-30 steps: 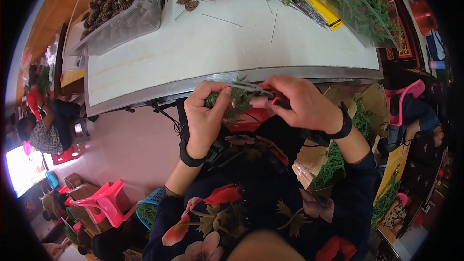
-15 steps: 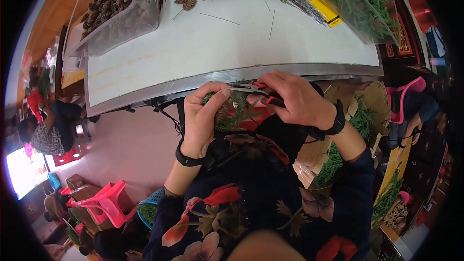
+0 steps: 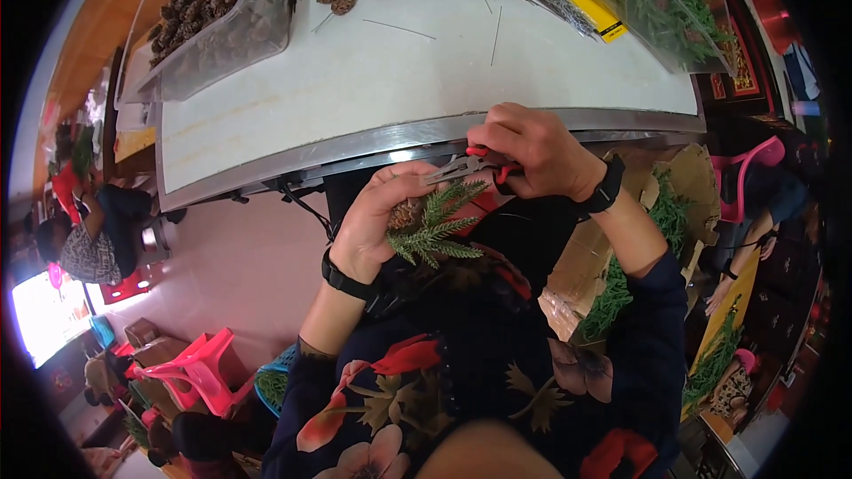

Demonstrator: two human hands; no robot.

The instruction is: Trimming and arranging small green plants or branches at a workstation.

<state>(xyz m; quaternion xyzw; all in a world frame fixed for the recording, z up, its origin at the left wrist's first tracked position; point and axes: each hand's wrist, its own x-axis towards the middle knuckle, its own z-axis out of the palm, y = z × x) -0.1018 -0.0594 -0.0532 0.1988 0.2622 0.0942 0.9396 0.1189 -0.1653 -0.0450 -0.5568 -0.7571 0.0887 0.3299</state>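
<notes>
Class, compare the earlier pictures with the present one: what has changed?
The right hand, gripping red-handled metal pliers, has moved up toward the white tabletop. The green needle-leaved sprig with a brown cone, in the left hand, now fans out lower in view. Both hands kept their holds; nothing was released.

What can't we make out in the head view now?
Head view:
Pinecone by green sprig: partly hidden by left hand.
Pliers: handles partly covered by right hand; what the tips grip, too small to tell.
Left clear bin: cut off by top edge.
</notes>
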